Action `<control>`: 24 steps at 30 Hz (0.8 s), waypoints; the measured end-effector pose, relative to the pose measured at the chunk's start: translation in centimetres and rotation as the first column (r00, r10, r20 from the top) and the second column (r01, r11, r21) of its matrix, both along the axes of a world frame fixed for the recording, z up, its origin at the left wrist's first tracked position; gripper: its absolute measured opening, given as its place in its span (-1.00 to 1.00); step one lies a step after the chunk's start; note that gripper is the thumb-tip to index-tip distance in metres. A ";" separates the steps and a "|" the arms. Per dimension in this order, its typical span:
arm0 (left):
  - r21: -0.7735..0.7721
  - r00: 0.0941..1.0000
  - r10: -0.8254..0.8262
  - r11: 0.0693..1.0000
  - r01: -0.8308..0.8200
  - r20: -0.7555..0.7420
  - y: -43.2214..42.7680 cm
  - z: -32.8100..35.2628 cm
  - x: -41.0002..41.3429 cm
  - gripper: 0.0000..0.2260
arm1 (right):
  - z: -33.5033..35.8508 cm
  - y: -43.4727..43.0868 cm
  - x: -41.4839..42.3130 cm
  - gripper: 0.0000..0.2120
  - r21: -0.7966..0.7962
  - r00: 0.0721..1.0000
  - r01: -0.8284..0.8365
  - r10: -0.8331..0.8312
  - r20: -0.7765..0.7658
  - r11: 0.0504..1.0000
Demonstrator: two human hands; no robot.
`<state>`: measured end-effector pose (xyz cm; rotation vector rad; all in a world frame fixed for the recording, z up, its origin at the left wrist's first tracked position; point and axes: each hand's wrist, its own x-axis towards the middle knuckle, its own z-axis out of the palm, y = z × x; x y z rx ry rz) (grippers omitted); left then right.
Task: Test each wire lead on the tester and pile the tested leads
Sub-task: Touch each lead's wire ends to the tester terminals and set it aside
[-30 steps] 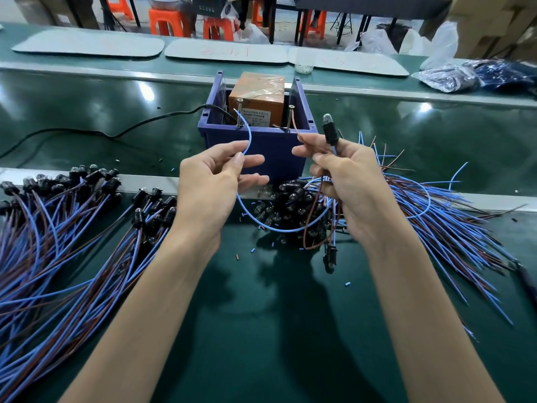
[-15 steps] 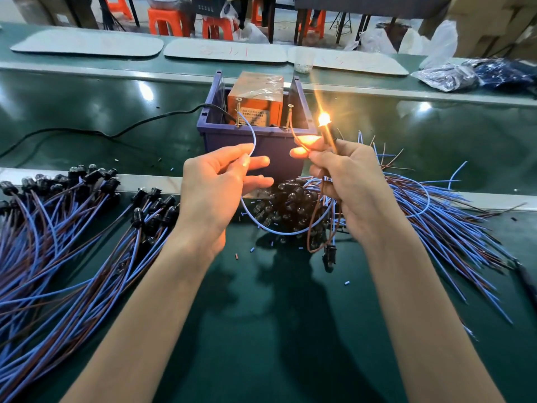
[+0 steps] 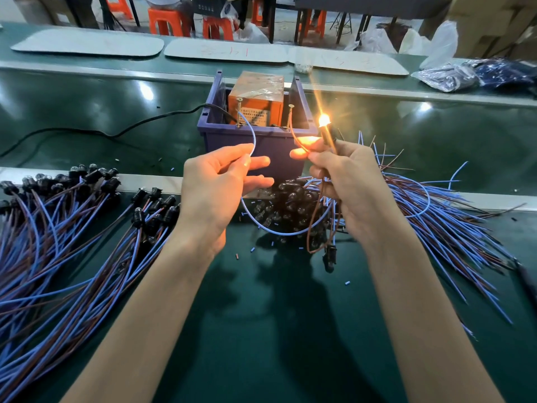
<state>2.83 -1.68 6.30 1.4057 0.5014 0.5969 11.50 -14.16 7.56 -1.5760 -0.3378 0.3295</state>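
Blue wire pinched by left grip, brown wire by right grip, I'm lighting a bulb at the tester; heap right of it probably untested.

Deep glossy green across the table, flecked with white glints. Orange for the tester, under clear shiny film, inside an indigo-blue bin. Pale blue wire beside a brown wire and a black socket, its bulb blazing yellow-orange, with the same warm glow on the nearest fingers. In the left pile and the right pile, streaks of blue and reddish brown, tipped with black. Black for the cable, off-white for the mats — and bright orange for the stools.
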 end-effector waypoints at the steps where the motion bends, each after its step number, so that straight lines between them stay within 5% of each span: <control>1: 0.000 1.000 -0.001 1.000 0.001 -0.002 0.0 0.0 0.0 -0.83 | 0.1 0.0 0.0 -0.75 0.000 1.000 -0.001 0.001 -0.001 1.000; 14: 0.005 1.000 0.007 1.000 -0.007 -0.012 0.0 0.0 0.0 -0.84 | 0.1 0.0 -0.1 -0.73 -0.037 1.000 0.011 -0.011 0.002 0.999; 18: -0.034 1.000 -0.009 0.999 0.009 0.001 -0.1 0.2 0.0 -0.84 | 0.5 0.0 -0.4 -0.77 -0.166 0.999 -0.020 0.027 0.038 0.986; 22: 0.057 0.974 -0.206 0.976 0.212 -0.092 1.2 0.5 -0.6 -0.82 | 1.2 -0.1 -0.4 -0.57 -0.354 0.990 -0.025 0.074 0.124 0.935; 24: 0.127 0.915 -0.339 0.920 0.371 -0.218 2.5 0.5 -1.3 -0.78 | 1.6 -0.3 -0.4 -0.50 -0.308 0.994 -0.026 0.058 0.092 0.951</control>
